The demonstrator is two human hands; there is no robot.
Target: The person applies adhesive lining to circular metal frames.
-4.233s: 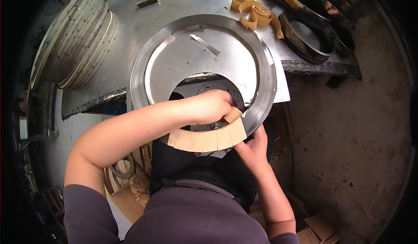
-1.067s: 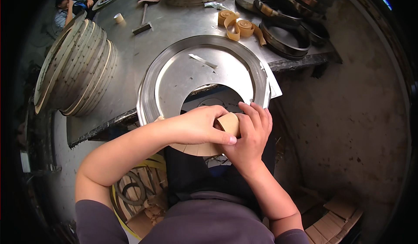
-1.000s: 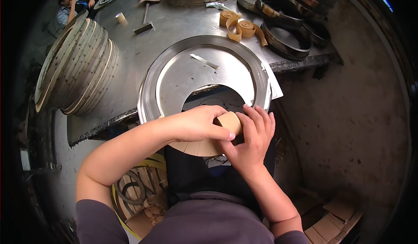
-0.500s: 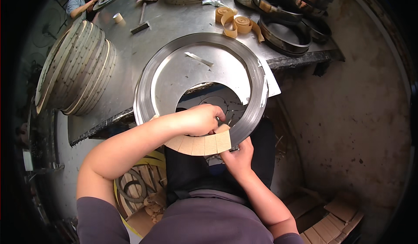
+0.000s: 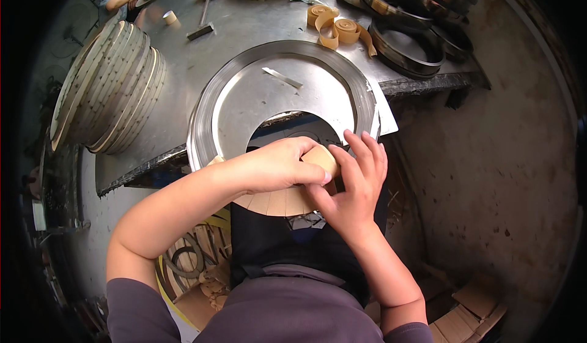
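At the near edge of the metal table, both forearms angle inward and meet over the near arc of the large steel ring. Left hand lies palm-down, fingers curled over the fan of tan wooden strips. Right hand has fingers spread upright, thumb pressing the same strips. Both hands hide the strips' far ends and the ring's near rim there.

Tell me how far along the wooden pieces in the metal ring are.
Done: a short fan of wooden pieces sits along the near arc of the metal ring. In hand: the left hand and right hand press another wooden piece in. Left: the rest of the ring looks bare.
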